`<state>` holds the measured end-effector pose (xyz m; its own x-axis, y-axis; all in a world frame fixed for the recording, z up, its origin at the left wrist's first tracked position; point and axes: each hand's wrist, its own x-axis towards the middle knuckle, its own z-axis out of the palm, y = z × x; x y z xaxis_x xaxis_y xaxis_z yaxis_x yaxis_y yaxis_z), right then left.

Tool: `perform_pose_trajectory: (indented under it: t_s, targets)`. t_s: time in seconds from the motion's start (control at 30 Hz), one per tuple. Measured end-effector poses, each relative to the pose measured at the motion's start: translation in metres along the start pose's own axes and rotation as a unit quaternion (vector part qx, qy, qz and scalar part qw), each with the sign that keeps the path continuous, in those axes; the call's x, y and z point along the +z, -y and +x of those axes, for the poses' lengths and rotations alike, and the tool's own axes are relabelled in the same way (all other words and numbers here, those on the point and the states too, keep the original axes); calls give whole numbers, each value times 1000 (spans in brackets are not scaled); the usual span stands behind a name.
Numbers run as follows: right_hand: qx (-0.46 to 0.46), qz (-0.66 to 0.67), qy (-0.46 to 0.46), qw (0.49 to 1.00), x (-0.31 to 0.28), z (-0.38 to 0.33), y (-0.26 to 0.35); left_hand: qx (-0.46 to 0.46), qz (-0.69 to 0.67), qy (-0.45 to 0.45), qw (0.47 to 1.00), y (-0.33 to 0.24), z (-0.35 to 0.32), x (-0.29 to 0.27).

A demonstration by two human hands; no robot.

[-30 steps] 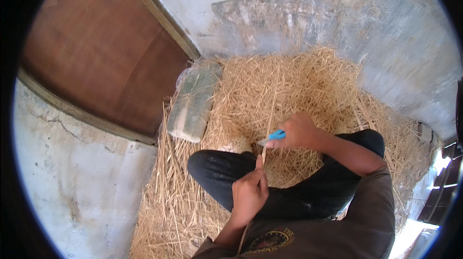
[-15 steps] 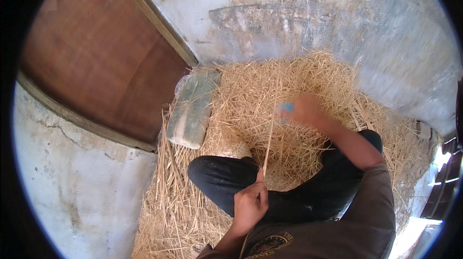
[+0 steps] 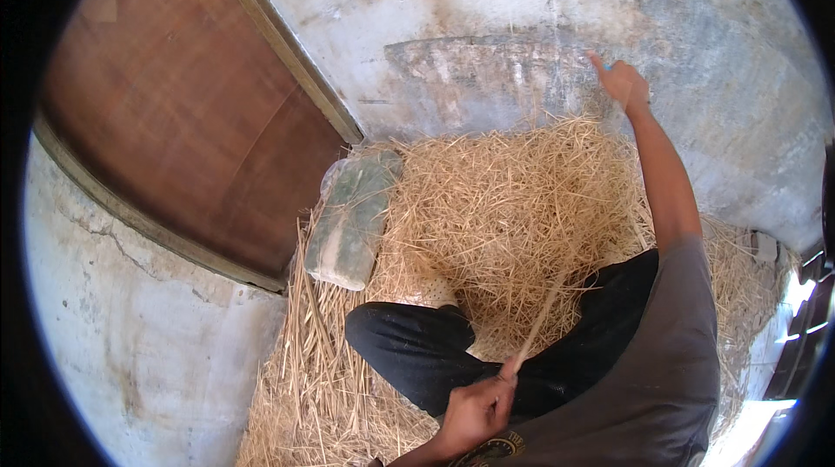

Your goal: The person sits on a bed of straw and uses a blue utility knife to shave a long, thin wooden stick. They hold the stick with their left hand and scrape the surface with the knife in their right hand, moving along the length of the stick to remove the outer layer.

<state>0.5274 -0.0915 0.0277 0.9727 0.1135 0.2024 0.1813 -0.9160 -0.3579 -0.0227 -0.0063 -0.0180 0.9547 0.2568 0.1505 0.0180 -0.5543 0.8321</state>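
Note:
My left hand [image 3: 477,410] is closed around one end of a narrow, pale tan strip [image 3: 541,315], low over my crossed legs. From the fist the strip slants up and to the right across the straw. Far ahead, my right arm is stretched out and raised, with my right hand [image 3: 626,87] in front of the stained wall. Its fingers are curled around a small blue thing [image 3: 607,67], mostly hidden, so I cannot make out its kind. One finger or thumb sticks out to the left.
Loose straw shavings [image 3: 513,197] are heaped before my legs, with longer straw strips [image 3: 317,354] at my left. A worn greenish block-like bundle [image 3: 348,228] lies beside the heap. A brown panel in a wooden frame [image 3: 200,110] and a stained plaster wall [image 3: 487,76] enclose the corner.
My right hand has swung up and away, from over the straw heap to in front of the wall. My left hand has shifted slightly right and down; the strip now leans right.

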Motion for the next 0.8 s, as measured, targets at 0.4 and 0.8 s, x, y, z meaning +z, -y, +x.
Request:
perform_pose_trajectory:
  t_s: [0.4,0.8]
  targets:
    - [-447,198,101,867,42,-240,38,-194,-283,-98,934,30,50,-10]
    - [-503,148,132,841,30,-286,58,-132,-157,-108,973,17,49,-3]
